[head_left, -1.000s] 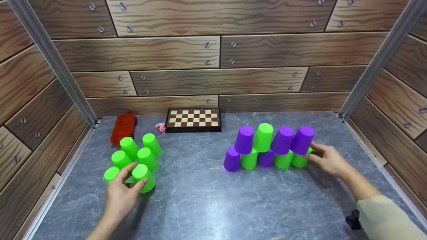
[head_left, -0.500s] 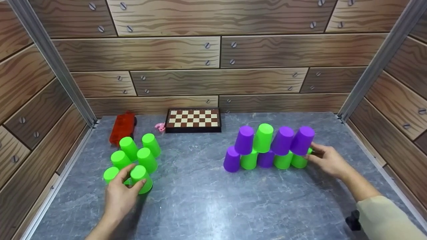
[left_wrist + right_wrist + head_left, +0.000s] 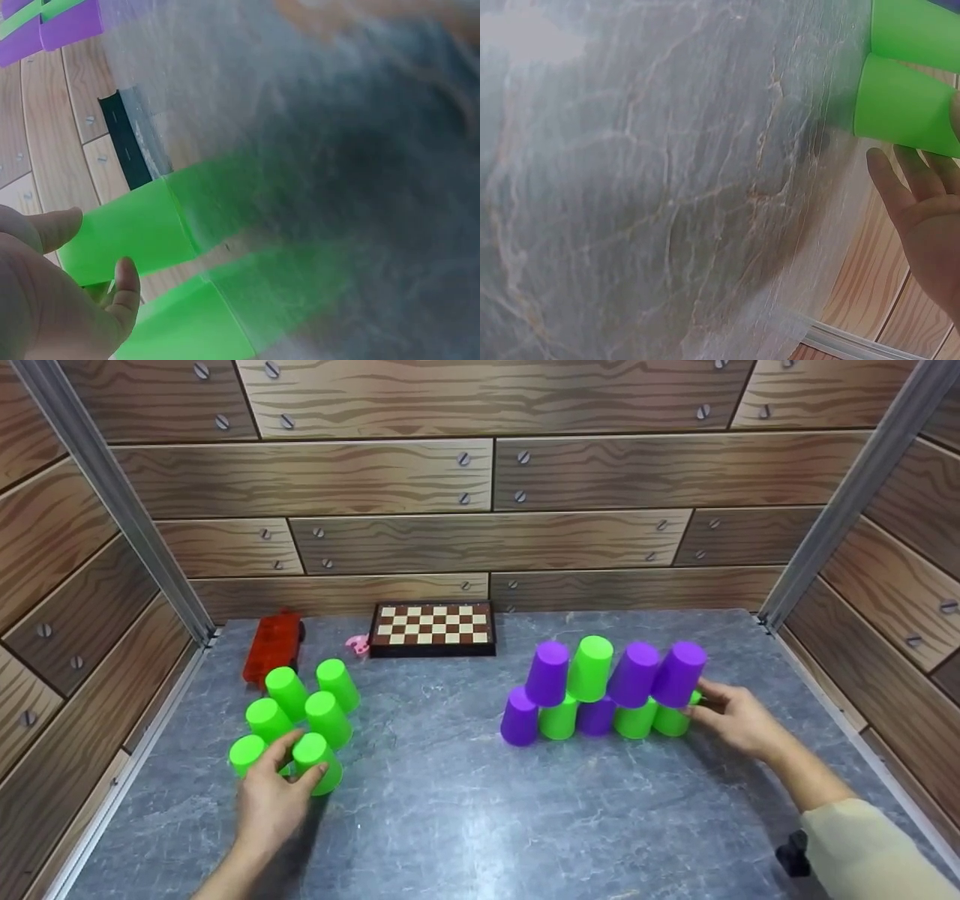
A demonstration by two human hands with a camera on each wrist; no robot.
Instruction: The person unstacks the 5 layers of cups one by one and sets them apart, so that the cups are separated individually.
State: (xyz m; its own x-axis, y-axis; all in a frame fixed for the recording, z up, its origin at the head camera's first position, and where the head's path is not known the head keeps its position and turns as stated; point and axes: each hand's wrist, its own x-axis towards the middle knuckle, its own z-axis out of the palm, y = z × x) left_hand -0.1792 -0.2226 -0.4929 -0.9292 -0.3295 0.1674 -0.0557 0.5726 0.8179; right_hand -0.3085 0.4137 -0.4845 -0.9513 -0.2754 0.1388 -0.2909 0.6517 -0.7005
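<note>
My left hand (image 3: 274, 799) partly open, pinching a smooth, tapered green cup (image 3: 315, 751) upside down on the marbled grey table (image 3: 480, 787), my right hand (image 3: 741, 726) curved round the green end cup (image 3: 670, 723), bottom row of a two-tier purple-and-green stack (image 3: 591, 675)

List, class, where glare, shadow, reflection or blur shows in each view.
Head view: pale glare on the tabletop, strongest near the bottom centre, and a soft shadow beside the left forearm; left wrist view: two green cups mirrored faintly in the tabletop, its right side dark and hazy; right wrist view: a washed-out white patch at upper left, with the tabletop's pale veins readable.
</note>
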